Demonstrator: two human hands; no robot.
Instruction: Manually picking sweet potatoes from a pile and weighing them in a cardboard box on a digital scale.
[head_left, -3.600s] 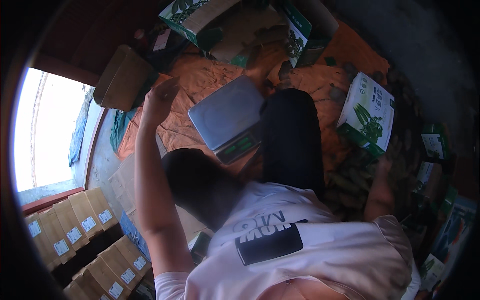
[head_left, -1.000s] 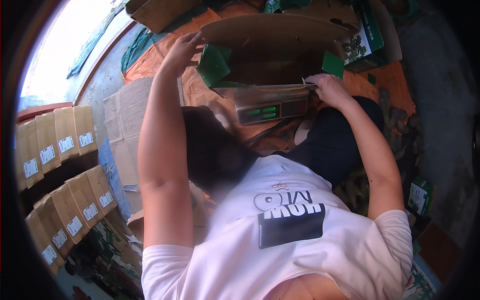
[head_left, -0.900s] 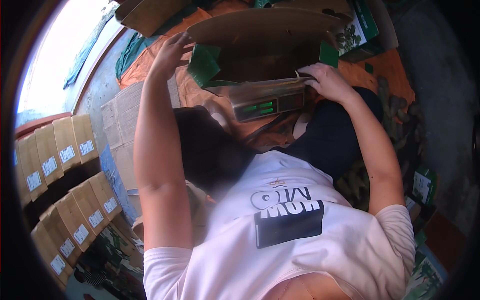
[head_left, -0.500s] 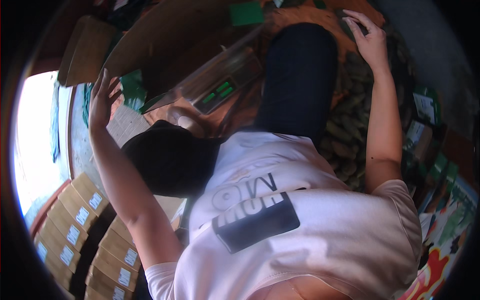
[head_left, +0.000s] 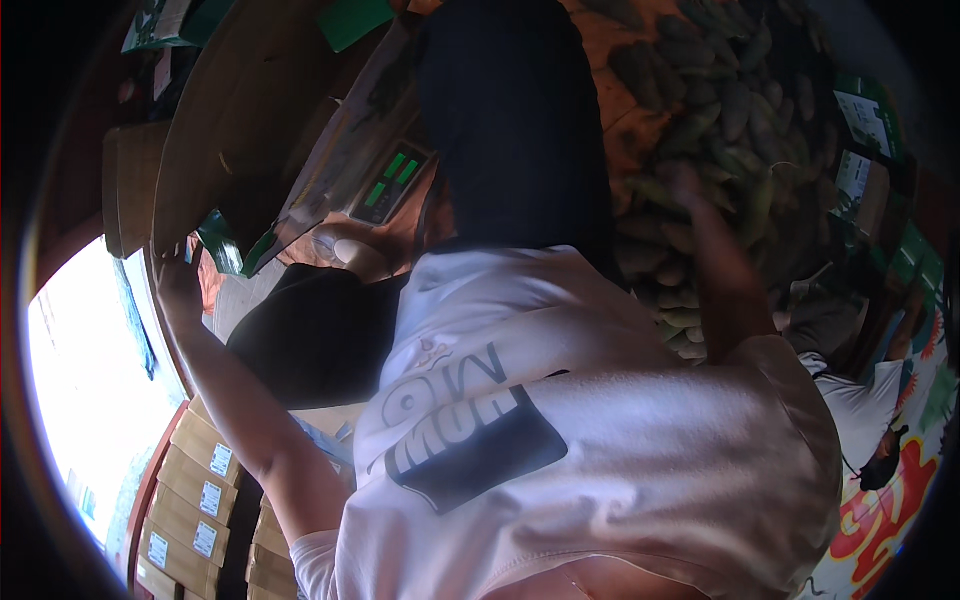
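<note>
My left hand (head_left: 172,278) is raised at the left and grips the edge of a large open cardboard box (head_left: 225,130). The box sits on a weighing scale (head_left: 392,182) with a green lit display. My right hand (head_left: 688,186) reaches out over a pile of green cucumbers (head_left: 735,110) on the floor at the right. It is blurred, and I cannot tell whether it holds one. My dark trousers (head_left: 510,120) and white T-shirt (head_left: 600,420) fill the middle of the view.
Stacked brown cartons (head_left: 195,490) with white labels stand at the lower left beside a bright opening. Green-and-white boxes (head_left: 862,115) lie at the right past the cucumbers. A person in a white top (head_left: 850,385) is at the right edge.
My right hand left the box on the scale and swung right to the cucumber pile. My left hand stayed on the box edge. The view tilted and turned.
</note>
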